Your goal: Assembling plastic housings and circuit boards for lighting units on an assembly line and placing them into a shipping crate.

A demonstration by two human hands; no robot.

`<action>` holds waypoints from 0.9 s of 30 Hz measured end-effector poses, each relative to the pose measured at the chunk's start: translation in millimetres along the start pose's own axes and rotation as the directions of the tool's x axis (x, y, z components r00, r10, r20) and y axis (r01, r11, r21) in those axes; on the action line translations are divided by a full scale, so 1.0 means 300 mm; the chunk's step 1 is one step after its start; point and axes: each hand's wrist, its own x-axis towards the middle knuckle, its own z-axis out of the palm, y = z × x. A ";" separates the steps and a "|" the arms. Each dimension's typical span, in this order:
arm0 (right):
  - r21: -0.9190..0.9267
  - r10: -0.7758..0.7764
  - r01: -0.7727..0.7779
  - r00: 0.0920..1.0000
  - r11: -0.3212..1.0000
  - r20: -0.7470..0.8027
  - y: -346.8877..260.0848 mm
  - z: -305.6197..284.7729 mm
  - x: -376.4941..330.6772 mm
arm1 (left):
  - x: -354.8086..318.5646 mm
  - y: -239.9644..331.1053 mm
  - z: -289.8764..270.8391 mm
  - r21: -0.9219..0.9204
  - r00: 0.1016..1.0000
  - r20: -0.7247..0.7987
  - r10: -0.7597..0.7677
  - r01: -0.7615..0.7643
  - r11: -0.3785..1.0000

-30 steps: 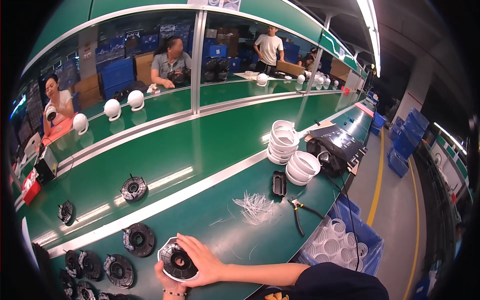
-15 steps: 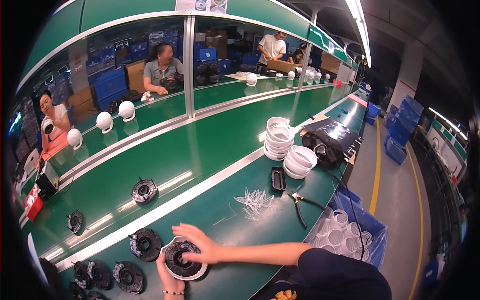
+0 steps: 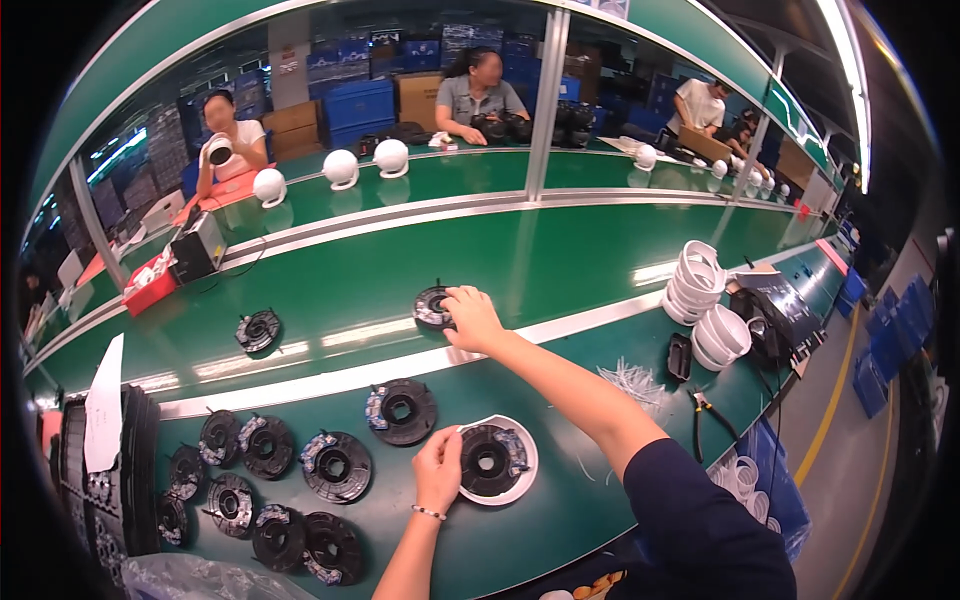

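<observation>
White ring (image 3: 531, 470) lies on green table (image 3: 560, 510), black disc (image 3: 487, 482) inside it. Left hand (image 3: 437, 470) pinches ring's left rim, probably for keeping ring steady. Right hand (image 3: 474, 320), beyond ring, has fingers over far disc (image 3: 430, 310); whether grasp is closed, cannot tell. Disc in ring: faces upward, circuit board (image 3: 517, 453) toward ring's right rim; round, no long axis.

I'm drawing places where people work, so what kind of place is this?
It looks like a factory, probably an assembly line. Many matching round black parts lie on the green bench, white ball-shaped things stand in a row, and people are on the far side.
</observation>
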 end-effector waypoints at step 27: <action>0.187 0.077 -0.063 0.995 0.980 -0.070 0.119 -0.218 -0.244 | -0.006 0.017 -0.027 0.372 0.963 -0.013 0.268 -0.244 0.895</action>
